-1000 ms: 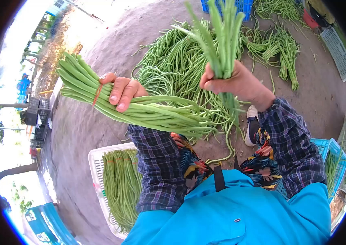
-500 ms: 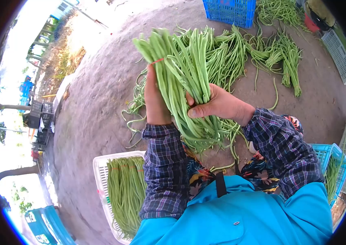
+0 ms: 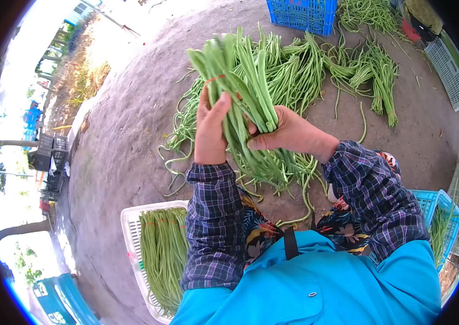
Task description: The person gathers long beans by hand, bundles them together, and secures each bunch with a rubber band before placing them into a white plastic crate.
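Note:
My left hand (image 3: 211, 130) is closed around a bundle of long green beans (image 3: 235, 116), its thumb across the front. A red band (image 3: 216, 79) circles part of the bundle just above that hand. My right hand (image 3: 289, 132) grips more bean stalks on the right side of the same bundle, thumb in front. The bean ends fan upward, and the lower lengths hang toward my knees. Behind the bundle, a heap of loose long beans (image 3: 300, 76) lies on the ground.
A white crate (image 3: 132, 233) with banded long beans stands at my lower left. To the right is a light blue crate (image 3: 427, 201) with beans. A dark blue crate (image 3: 302, 16) sits at the back, near another bean pile (image 3: 367, 15). A grey crate (image 3: 449, 70) stands far right.
My left thumb has come round to the front of the bundle. The bundle has turned slightly, its upper ends shifting a little right. My right hand keeps its grip.

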The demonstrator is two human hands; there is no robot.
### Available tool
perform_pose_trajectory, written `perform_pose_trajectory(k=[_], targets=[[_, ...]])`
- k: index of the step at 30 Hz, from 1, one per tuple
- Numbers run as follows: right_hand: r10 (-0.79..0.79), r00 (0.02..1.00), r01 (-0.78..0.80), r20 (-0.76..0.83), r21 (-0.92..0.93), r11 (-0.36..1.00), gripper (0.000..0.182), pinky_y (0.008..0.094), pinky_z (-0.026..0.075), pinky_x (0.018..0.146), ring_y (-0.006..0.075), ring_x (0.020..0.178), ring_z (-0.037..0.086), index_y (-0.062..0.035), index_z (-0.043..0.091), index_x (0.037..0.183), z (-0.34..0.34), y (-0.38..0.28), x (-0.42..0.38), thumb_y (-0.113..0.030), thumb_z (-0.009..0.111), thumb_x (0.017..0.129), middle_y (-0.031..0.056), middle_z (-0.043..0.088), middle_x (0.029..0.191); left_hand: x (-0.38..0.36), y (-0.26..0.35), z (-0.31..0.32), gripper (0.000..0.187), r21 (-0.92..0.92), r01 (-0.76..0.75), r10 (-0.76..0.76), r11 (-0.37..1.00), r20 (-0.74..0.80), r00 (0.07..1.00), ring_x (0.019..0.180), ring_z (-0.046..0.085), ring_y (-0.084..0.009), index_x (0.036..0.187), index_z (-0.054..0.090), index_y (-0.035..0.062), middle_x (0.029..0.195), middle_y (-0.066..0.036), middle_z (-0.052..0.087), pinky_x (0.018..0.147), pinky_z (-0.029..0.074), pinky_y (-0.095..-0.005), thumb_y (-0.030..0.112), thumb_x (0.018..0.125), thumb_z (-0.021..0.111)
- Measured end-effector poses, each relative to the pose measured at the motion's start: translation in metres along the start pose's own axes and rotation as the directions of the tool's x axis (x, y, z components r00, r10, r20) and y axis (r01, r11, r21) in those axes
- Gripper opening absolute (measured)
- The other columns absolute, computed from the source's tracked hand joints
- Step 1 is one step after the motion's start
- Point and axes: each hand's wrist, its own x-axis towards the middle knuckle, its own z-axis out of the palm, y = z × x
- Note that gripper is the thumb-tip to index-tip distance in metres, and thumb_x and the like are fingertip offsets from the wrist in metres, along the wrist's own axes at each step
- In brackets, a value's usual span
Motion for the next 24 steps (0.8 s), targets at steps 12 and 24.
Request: perform_pose_trajectory(k=[12, 24], targets=[[0.073, 0.997, -0.07, -0.015, 0.149, 0.986, 0.02, 0.0256, 0.048, 0.067, 0.0129, 0.069, 0.06, 0.0003, 0.06, 0.094, -0.007, -0.022, 0.005, -0.011, 0.067, 0.08, 0.0046, 0.062, 0.078, 0.002, 0.011, -0.007, 0.054, -0.425, 0.073, -0.048, 0.902, 0.07, 0.996, 0.076, 0.06, -0.0229, 0.125, 0.043, 0.0024, 0.092, -0.014, 0.058, 0.061, 0.053, -0.0338, 0.047, 0.094, 0.038], [0.099, 0.993, -0.095, -0.062, 0.067, 0.993, 0.015, 0.0221, 0.043, 0.053, 0.0078, 0.056, 0.051, -0.0026, 0.062, 0.092, 0.0, -0.007, 0.021, -0.018, 0.06, 0.09, -0.0003, 0.056, 0.068, 0.007, 0.01, 0.006, 0.052, -0.359, 0.097, -0.152, 0.928, -0.129, 0.98, 0.069, 0.061, -0.022, 0.11, 0.051, 0.0046, 0.083, -0.009, 0.059, 0.059, 0.054, -0.0361, 0.053, 0.092, 0.04]])
